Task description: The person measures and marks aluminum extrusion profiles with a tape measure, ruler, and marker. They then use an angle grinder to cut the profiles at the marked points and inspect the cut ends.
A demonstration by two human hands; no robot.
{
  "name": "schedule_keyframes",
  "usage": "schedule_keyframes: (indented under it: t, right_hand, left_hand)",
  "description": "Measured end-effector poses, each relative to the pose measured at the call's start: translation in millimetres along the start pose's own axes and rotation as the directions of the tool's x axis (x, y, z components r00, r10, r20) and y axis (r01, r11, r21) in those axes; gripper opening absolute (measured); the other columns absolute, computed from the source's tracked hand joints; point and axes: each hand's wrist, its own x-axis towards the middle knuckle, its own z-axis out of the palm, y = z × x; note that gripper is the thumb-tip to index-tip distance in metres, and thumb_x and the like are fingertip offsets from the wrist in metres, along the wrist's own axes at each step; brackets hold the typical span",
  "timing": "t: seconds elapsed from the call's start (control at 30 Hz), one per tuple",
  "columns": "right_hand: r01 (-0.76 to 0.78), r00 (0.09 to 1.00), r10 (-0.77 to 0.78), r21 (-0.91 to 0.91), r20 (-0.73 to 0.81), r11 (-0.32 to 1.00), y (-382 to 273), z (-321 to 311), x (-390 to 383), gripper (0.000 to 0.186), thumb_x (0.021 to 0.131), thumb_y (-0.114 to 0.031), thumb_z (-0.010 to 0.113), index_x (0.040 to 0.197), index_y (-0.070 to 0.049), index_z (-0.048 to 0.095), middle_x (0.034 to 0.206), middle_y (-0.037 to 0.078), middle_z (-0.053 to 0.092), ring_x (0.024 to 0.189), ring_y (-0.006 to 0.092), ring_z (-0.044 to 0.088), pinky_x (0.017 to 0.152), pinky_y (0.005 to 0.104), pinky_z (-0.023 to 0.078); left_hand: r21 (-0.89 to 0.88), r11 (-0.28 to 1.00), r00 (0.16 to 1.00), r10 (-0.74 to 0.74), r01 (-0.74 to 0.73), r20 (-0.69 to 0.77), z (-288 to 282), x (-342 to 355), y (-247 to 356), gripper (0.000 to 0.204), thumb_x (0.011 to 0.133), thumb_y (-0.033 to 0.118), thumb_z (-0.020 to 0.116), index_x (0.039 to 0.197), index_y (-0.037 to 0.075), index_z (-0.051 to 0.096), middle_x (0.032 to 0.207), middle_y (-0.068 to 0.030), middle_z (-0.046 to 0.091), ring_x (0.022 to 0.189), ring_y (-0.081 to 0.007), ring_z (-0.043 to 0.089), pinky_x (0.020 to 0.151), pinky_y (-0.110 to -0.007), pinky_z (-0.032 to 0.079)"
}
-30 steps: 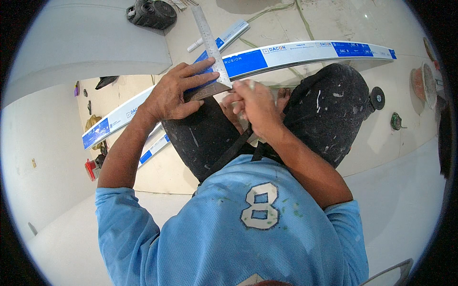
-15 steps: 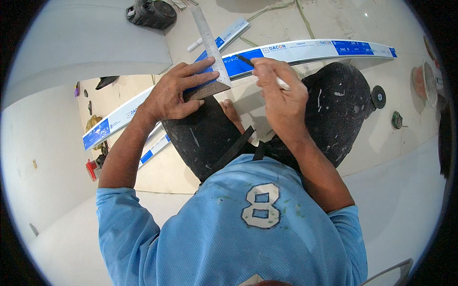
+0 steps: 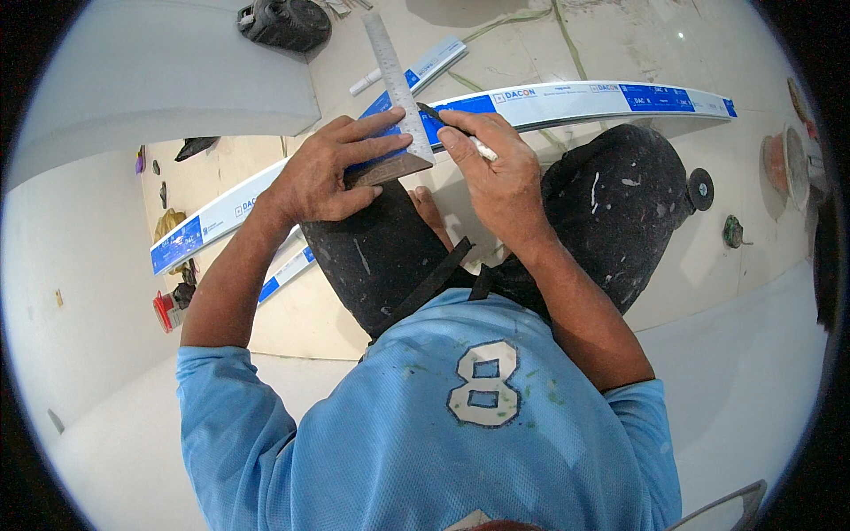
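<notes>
A long white profile with blue printed film [image 3: 567, 95] lies across my thighs. Set on it is a try square [image 3: 386, 66], its steel blade reaching across and beyond the profile and its brown stock along the near edge. My left hand [image 3: 323, 173] grips the square, fingers over the blade and the profile, thumb by the stock. In my right hand [image 3: 500, 173] is a slim marker pen [image 3: 482, 149] with a white body and a dark end. That dark end is close beside the blade, at the profile's face; whether it touches cannot be seen.
A shorter blue-and-white piece [image 3: 434, 64] lies beyond the long profile. A black bag-like object [image 3: 283, 25] rests by the wall at the far left. On the right are a black disc [image 3: 699, 189], a small green object [image 3: 733, 232] and a round bucket [image 3: 786, 164]. A red container [image 3: 166, 311] stands at left.
My right hand has moved left and slightly down, bringing the pen's dark end up beside the square's blade. The left hand and square have stayed nearly in place.
</notes>
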Motion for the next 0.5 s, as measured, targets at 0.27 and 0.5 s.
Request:
schedule_keyframes:
  t: [0.27, 0.5]
  right_hand:
    - [0.038, 0.999, -0.038, -0.037, -0.015, 0.999, 5.4, 4.9, 1.3, 0.031, 0.107, -0.023, 0.076, 0.124, 0.003, 0.080, 0.116, 0.022, 0.078, 0.111, 0.0385, 0.075, 0.099, 0.0501, 0.059]
    - [0.022, 0.999, -0.019, -0.071, 0.030, 0.997, 1.8, 1.0, 0.2, 0.031, 0.107, -0.024, 0.076, 0.124, 0.002, 0.080, 0.117, 0.022, 0.078, 0.112, 0.0389, 0.074, 0.099, 0.0507, 0.059]
  left_hand:
    - [0.020, 1.000, 1.000, 0.009, -0.009, -0.006, 1.6, 0.8, -1.1, 0.085, 0.075, 0.031, 0.077, 0.159, 0.027, 0.068, 0.173, -0.0073, 0.057, 0.119, -0.0315, 0.069, 0.106, -0.049, 0.063]
    - [0.020, 1.000, 1.000, 0.001, -0.001, -0.002, 0.9, 0.7, -0.3, 0.085, 0.074, 0.030, 0.077, 0.159, 0.027, 0.068, 0.172, -0.0068, 0.057, 0.118, -0.0312, 0.069, 0.106, -0.048, 0.062]
